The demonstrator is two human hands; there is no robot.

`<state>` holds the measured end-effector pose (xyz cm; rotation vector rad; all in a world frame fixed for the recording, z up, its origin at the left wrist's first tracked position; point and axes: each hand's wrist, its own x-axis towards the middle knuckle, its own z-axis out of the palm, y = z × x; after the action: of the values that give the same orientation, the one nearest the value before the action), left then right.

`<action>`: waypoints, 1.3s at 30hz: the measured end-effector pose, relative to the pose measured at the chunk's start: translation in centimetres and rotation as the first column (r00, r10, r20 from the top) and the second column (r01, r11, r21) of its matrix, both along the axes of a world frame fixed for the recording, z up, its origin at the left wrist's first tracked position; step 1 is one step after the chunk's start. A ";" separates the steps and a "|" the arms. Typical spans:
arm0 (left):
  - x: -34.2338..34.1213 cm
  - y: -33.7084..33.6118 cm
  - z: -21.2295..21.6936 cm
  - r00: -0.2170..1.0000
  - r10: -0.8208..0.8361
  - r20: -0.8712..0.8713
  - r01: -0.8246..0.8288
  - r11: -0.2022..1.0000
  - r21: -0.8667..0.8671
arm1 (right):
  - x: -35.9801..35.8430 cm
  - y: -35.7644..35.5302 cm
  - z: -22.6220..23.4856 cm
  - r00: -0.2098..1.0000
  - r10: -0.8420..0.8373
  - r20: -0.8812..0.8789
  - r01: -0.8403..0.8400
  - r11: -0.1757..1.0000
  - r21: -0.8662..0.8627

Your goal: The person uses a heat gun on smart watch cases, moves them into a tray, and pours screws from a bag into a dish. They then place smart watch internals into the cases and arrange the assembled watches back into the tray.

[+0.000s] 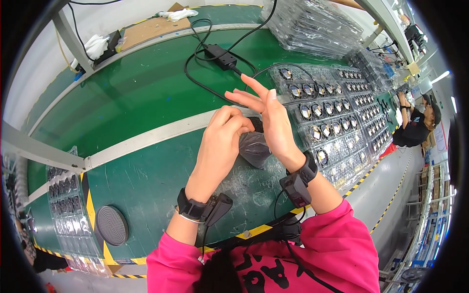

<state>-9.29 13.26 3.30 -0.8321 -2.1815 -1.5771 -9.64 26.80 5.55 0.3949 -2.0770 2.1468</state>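
Above the green conveyor belt [146, 93], your left hand [222, 141] was curled around a small dark plastic bag [254, 148], pinching it at its top. Your right hand [273, 119] stood just beside it with fingers spread wide, palm against the bag, near the clear trays of round parts [332, 122].

Factory assembly line: long green tabletop [146, 93] with yellow-black hazard edging, stacked clear blister trays [337, 117] of small round parts, power adapter [221, 56] with cables, another worker [415, 124] further down the line.
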 end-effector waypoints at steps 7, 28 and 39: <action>0.0 0.0 0.1 1.000 -0.004 0.011 0.004 1.000 0.008 | 0.1 0.4 0.1 0.999 0.038 -0.022 -0.036 0.998 0.056; 0.5 -1.0 0.8 0.981 0.038 0.191 -0.063 0.990 0.127 | 0.0 5.9 -0.2 0.959 -0.064 0.276 0.212 0.808 -0.550; -2.9 -0.7 -3.8 0.880 -0.308 0.362 0.235 0.944 0.232 | 5.1 2.6 -3.0 0.945 -0.235 -0.229 0.328 0.656 0.680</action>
<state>-12.19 12.53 -0.54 -0.8540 -2.2005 -2.2183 -4.58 29.38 2.54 0.2286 -2.6129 1.0375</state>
